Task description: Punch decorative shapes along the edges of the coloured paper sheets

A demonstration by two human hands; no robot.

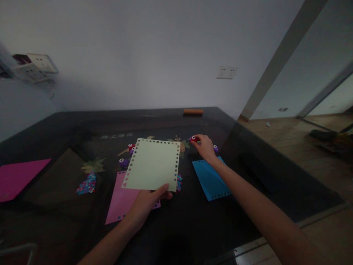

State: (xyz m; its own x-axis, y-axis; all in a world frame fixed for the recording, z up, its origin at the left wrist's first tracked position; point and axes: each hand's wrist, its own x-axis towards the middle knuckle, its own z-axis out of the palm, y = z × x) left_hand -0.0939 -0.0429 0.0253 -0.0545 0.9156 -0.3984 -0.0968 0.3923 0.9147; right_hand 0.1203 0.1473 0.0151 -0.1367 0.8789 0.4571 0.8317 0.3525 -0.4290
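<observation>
Your left hand (151, 200), lower centre of the frame, pinches a pale-yellow rectangular paper sheet (154, 163) with hole-punched borders, at centre. Your right hand (205, 147), right of centre, grips a small red rounded object (196, 139) with a white eye-like spot.

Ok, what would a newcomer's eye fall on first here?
Probably the pale sheet held up by the left hand over a pink sheet. Next, the bright blue sheet on the dark table to the right, and the small red piece with an eye, pinched in the right hand.
</observation>
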